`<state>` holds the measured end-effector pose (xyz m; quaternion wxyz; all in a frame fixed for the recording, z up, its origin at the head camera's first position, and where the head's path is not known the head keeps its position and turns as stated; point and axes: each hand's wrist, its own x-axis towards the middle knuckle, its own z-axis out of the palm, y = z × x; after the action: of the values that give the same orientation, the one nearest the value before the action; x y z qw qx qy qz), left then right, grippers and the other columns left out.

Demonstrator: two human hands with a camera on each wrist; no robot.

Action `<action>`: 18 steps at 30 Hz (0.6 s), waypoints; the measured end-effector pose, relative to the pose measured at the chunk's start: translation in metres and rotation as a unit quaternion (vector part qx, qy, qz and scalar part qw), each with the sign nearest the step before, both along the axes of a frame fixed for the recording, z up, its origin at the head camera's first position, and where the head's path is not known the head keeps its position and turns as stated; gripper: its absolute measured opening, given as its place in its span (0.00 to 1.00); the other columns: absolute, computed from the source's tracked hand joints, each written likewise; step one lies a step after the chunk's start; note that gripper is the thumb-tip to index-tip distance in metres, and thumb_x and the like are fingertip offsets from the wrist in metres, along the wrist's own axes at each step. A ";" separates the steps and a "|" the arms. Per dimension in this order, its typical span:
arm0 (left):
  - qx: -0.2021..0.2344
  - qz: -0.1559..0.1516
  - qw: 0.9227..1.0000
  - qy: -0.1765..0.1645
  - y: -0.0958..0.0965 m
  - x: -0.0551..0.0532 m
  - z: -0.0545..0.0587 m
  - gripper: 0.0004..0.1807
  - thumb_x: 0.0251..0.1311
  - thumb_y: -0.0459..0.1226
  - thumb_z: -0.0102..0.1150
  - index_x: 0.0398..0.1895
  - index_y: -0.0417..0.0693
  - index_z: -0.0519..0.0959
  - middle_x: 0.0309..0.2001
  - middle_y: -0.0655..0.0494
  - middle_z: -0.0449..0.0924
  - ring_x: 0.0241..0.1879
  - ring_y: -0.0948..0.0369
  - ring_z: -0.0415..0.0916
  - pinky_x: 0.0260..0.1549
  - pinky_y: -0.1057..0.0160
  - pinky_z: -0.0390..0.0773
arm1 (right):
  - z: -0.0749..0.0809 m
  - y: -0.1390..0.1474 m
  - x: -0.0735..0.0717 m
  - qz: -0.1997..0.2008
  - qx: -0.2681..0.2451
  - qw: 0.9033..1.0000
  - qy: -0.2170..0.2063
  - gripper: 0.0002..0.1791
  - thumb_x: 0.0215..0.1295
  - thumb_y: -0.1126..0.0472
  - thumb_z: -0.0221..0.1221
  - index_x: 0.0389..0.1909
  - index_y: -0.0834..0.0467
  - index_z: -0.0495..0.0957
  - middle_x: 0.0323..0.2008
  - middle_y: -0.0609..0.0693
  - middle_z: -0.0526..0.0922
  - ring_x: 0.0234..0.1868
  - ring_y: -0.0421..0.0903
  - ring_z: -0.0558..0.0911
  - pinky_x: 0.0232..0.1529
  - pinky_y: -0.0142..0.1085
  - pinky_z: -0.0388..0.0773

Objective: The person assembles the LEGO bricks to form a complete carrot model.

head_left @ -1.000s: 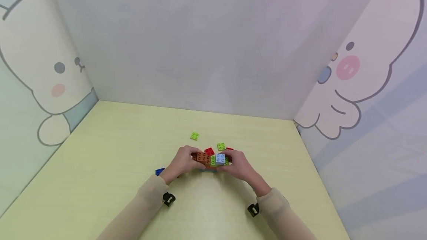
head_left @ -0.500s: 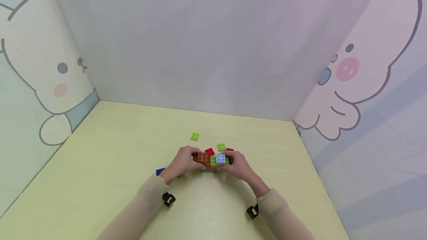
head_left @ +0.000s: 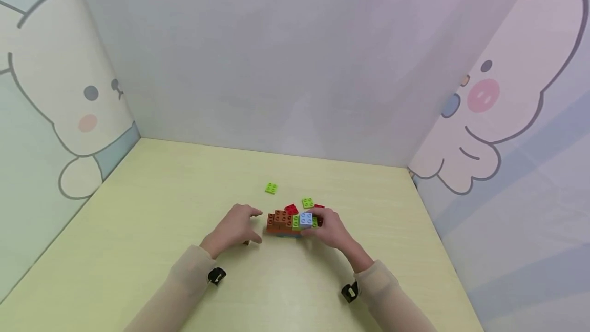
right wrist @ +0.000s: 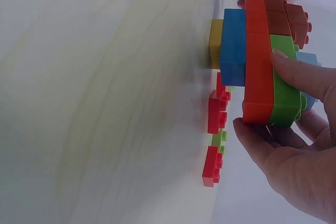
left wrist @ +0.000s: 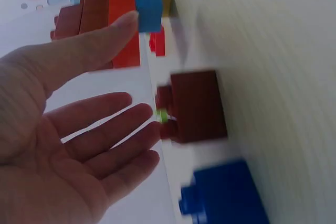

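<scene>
A built-up stack of toy bricks (head_left: 280,219) stands in the middle of the table. In the right wrist view its layers show: a yellow brick (right wrist: 216,45) at the bottom, a blue brick (right wrist: 233,48), an orange-red layer (right wrist: 258,114), then brown bricks and a green brick (right wrist: 286,103). A light blue brick (head_left: 306,218) tops the right end, which my right hand (head_left: 329,228) grips between thumb and fingers. Left of the stack, my left hand (head_left: 232,229) is spread and holds nothing. Beside its fingertips are a loose brown brick (left wrist: 198,106) and a dark blue brick (left wrist: 228,195).
Behind the stack lie two lime green bricks, one farther back (head_left: 271,188) and one nearer (head_left: 308,203), along with a few red bricks (head_left: 291,209). Light walls printed with cartoon animals border the table (head_left: 184,168) at the back and both sides.
My left hand has let go of the stack's left end and moved left, its fingers opening. It now covers the dark blue brick in the head view. My right hand keeps its grip.
</scene>
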<state>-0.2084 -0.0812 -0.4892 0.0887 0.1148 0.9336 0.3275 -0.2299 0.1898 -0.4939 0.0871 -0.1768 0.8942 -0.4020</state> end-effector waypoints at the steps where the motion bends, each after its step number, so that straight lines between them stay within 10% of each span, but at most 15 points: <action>1: -0.011 -0.002 1.000 -0.005 -0.004 0.001 0.000 0.37 0.32 0.37 0.81 0.53 0.38 0.79 0.52 0.47 0.78 0.54 0.48 0.69 0.52 0.51 0.69 | 0.000 0.000 0.000 0.000 -0.001 1.000 -0.001 0.25 0.48 0.60 0.74 0.49 0.58 0.81 0.43 0.48 0.80 0.41 0.45 0.77 0.43 0.42 0.75; 6: -0.054 -0.029 0.998 -0.015 -0.018 0.006 -0.006 0.35 0.28 0.33 0.81 0.50 0.40 0.82 0.45 0.53 0.81 0.44 0.53 0.70 0.42 0.56 0.71 | 0.001 0.000 0.001 0.001 -0.001 1.000 0.002 0.24 0.48 0.61 0.74 0.49 0.58 0.81 0.43 0.48 0.80 0.41 0.46 0.77 0.44 0.43 0.75; 18: -0.049 -0.078 0.992 0.083 -0.022 0.008 -0.016 0.13 0.37 0.22 0.65 0.21 0.49 0.82 0.18 0.62 0.70 0.21 0.63 0.62 0.24 0.63 0.64 | -0.001 0.000 -0.001 0.006 -0.002 1.000 0.005 0.24 0.47 0.62 0.74 0.48 0.58 0.81 0.43 0.48 0.80 0.41 0.45 0.77 0.44 0.43 0.75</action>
<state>-0.2009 -0.1032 -0.5057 0.0416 0.2099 0.9409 0.2625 -0.2305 0.1896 -0.4953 0.0849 -0.1848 0.8928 -0.4020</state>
